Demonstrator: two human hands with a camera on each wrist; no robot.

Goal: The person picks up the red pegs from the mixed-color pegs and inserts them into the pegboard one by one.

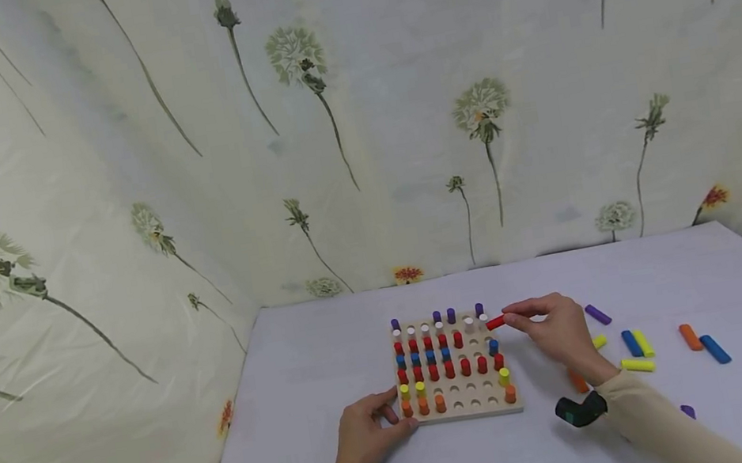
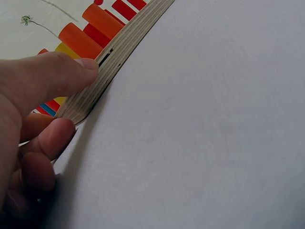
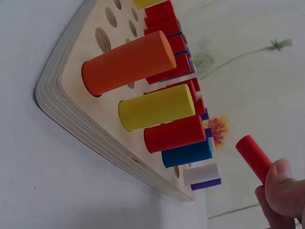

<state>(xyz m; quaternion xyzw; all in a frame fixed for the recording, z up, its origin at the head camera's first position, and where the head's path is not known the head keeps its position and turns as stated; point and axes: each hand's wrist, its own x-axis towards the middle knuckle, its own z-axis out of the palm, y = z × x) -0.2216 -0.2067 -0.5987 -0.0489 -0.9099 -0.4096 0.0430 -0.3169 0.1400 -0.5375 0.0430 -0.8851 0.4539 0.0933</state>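
A wooden pegboard (image 1: pixel 470 414) holds rows of coloured pegs, with some holes bare. At its near left corner my left hand (image 1: pixel 366 436) grips the board. In the left wrist view the thumb (image 2: pixel 57 76) presses the front edge, while the other fingers curl at the side. My right hand (image 1: pixel 558 327) pinches a red peg (image 1: pixel 495 322) by one end, between thumb and fingertips. That peg is tilted, just above the board's right side near the white row. In the right wrist view the red peg (image 3: pixel 255 160) is apart from the standing pegs.
Loose pegs lie on the white tabletop right of the board: a purple peg (image 1: pixel 598 314), a blue peg (image 1: pixel 631 343), a yellow peg (image 1: pixel 638 365), an orange peg (image 1: pixel 691 337) and several others. Some are partly hidden by the right arm. A flowered cloth (image 1: pixel 399 179) hangs behind the table.
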